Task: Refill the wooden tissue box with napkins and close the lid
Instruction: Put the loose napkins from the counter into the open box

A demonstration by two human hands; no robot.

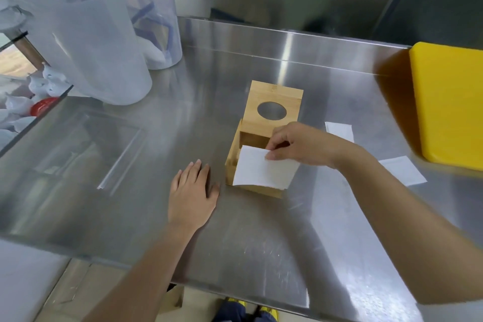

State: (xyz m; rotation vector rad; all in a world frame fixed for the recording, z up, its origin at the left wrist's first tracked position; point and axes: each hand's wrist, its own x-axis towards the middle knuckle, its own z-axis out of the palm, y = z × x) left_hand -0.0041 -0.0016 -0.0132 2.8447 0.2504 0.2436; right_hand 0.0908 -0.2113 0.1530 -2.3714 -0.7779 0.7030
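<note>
Early in refill. Box (257, 165) mid-table (130, 165), lid (274, 104) swung up and back, round hole facing the camera. Visible part of the cavity looks bare wood; can't tell if any napkins are already down inside.

Right hand (300, 145) over the box opening, thumb and fingertips pinched on the top edge of a folded napkin (261, 170). Napkin tilted, lying across the near rim and front wall, not inside yet. Left hand (192, 191) flat on the table just left of the box, fingers spread, holding nothing, not touching the box.

Two more napkins (339, 130) (403, 170) loose on the table to the right, near the yellow board (449, 102).

Left to do: seat this napkin, likely load the loose ones, drop the lid.

Back left: clear plastic tubs (104, 34); one holds something white at the bottom, unclear what.
</note>
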